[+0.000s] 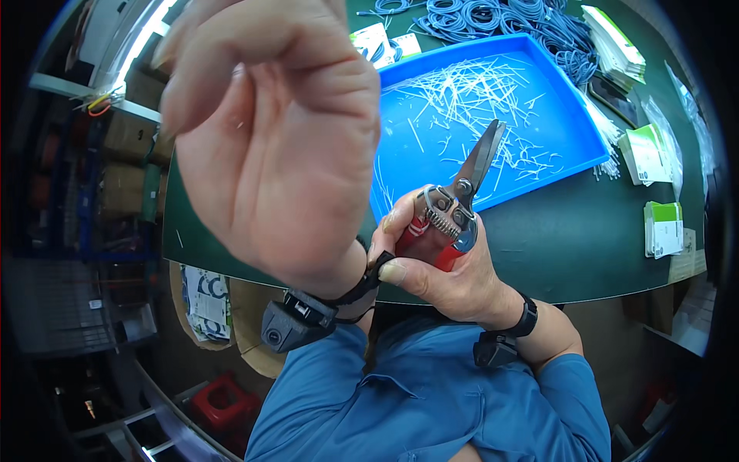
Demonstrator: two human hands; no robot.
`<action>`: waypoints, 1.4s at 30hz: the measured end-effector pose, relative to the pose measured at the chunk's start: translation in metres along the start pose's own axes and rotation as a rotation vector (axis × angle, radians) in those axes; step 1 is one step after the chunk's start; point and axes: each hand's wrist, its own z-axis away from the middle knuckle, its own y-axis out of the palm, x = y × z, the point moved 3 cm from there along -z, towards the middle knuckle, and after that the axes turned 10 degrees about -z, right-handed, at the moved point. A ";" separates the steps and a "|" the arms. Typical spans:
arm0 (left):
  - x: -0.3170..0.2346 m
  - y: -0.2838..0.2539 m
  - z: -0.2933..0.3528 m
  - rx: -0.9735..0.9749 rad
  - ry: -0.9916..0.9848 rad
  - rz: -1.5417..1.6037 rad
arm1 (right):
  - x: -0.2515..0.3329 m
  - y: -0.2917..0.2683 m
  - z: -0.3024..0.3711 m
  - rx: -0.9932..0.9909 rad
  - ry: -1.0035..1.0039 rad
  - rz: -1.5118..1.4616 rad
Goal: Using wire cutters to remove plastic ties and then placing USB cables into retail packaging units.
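My left hand (285, 146) is raised close in front of me, palm showing and fingers loosely bent. Nothing shows in it, though some fingertips run off the top edge. Around its wrist goes a black strap (369, 283) carrying a small camera box (296, 323). My right hand (454, 289) holds a pair of red-handled pruning shears (462, 196), blades pointing up and away over the tray's near edge. Its thumb and forefinger also pinch the strap at the left wrist. A second black strap (526, 316) with a box sits on my right wrist.
A blue tray (570, 158) on the green table (539, 254) holds many white plastic strip offcuts (469, 88). Coiled blue-grey cables (493, 19) lie behind it. Green-and-white cards (663, 229) and a dark phone-like slab (612, 100) are at right. Below left are a carton (258, 331) and red stool (222, 404).
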 end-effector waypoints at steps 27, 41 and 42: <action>-0.034 0.006 0.000 0.148 0.007 -0.272 | -0.019 0.007 0.012 -0.174 -0.061 -0.176; -0.039 0.003 0.001 0.270 0.137 -0.352 | -0.016 0.004 0.015 -0.190 -0.105 -0.158; -0.039 0.004 0.002 0.270 0.141 -0.358 | -0.017 0.001 0.015 -0.202 -0.088 -0.185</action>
